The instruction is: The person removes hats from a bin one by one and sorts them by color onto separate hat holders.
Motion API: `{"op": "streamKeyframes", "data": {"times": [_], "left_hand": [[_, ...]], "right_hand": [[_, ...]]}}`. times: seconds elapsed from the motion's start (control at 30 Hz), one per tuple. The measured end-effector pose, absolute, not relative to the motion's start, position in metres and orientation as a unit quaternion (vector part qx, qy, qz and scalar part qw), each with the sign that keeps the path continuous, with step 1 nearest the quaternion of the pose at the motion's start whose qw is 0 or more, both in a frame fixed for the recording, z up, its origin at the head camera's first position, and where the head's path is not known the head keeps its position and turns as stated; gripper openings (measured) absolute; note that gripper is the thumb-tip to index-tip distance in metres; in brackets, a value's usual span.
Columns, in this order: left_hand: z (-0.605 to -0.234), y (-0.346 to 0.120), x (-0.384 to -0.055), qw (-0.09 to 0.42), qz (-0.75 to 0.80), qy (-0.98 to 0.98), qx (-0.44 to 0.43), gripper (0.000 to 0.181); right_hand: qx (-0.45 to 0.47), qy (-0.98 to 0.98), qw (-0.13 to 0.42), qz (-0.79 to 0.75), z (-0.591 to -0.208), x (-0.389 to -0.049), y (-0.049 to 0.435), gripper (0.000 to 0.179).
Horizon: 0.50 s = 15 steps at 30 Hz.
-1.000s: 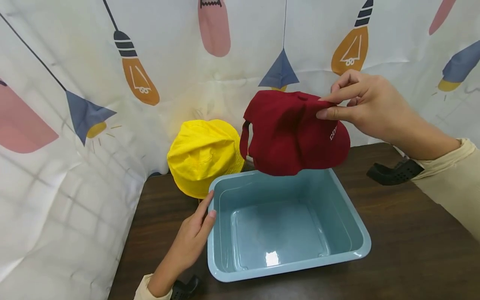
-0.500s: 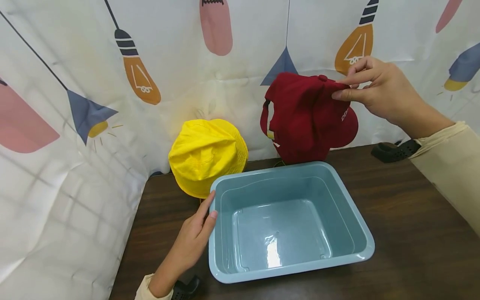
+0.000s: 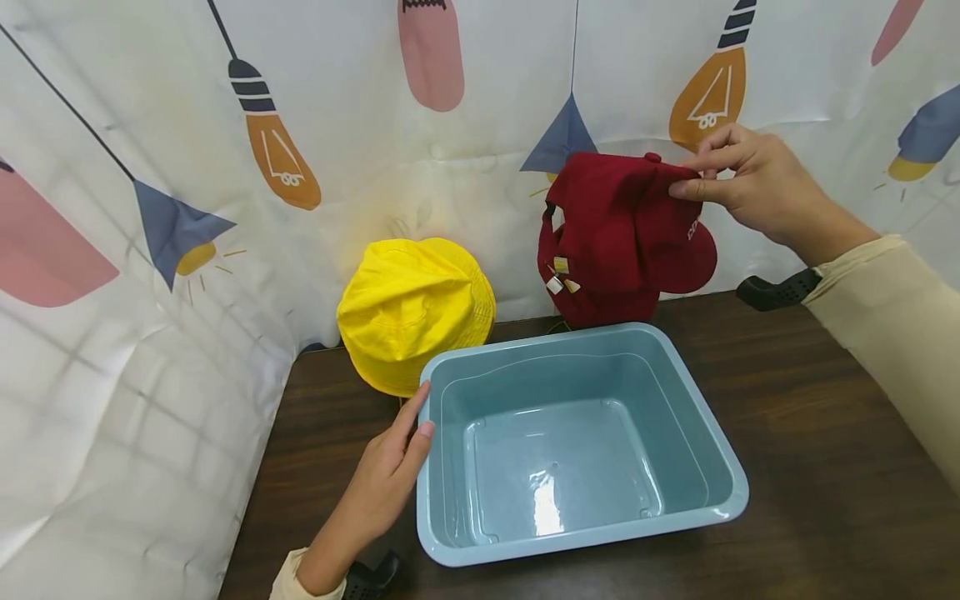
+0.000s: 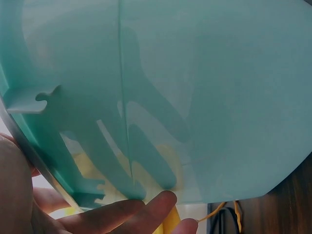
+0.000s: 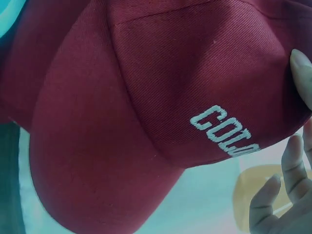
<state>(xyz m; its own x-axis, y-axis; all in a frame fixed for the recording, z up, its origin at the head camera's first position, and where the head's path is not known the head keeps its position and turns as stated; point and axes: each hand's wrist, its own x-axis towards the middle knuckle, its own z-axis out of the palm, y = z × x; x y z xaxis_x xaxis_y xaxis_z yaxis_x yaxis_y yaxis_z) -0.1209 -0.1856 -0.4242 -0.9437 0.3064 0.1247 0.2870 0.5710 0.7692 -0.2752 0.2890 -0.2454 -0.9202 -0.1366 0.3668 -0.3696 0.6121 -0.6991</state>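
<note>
My right hand (image 3: pixel 750 183) pinches the crown of a red baseball cap (image 3: pixel 615 225) between thumb and fingers. The cap is held behind the basin's far rim, its brim pointing right, with pale tags showing at its back strap. White embroidered letters mark the cap's front (image 5: pixel 229 131) in the right wrist view. More red cloth (image 3: pixel 611 310) shows under the cap. My left hand (image 3: pixel 382 471) grips the left rim of a blue-grey plastic basin (image 3: pixel 577 552), thumb on the rim. In the left wrist view, its fingers (image 4: pixel 158 207) lie against the basin's outer wall.
A yellow bucket hat (image 3: pixel 412 312) stands behind the basin's left corner. The dark wooden table (image 3: pixel 817 433) extends to both sides of the basin. A white patterned curtain (image 3: pixel 487 192) closes off the back and left.
The red cap and my right hand have moved from over the basin back and to the right. In the last half second the cap's back has turned, showing tags. My left hand stays put.
</note>
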Motion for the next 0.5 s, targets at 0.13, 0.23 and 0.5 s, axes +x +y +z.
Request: {"op": "streamKeyframes", "data": {"times": [0.13,0.23,0.5], "left_hand": [[-0.424,-0.185,-0.121,0.013,0.430,0.888,0.163,0.057],[-0.424,-0.185,-0.121,0.014,0.430,0.888,0.161,0.057],[-0.424,-0.185,-0.120,0.015,0.434,0.885,0.166,0.056]], "right_hand": [[0.146,-0.883,0.130,0.426,-0.254,-0.280,0.292,0.028],[0.153,-0.879,0.129,0.433,-0.261,-0.283,0.291,0.028],[0.148,-0.876,0.144,0.437,-0.275,-0.290,0.280,0.029]]}}
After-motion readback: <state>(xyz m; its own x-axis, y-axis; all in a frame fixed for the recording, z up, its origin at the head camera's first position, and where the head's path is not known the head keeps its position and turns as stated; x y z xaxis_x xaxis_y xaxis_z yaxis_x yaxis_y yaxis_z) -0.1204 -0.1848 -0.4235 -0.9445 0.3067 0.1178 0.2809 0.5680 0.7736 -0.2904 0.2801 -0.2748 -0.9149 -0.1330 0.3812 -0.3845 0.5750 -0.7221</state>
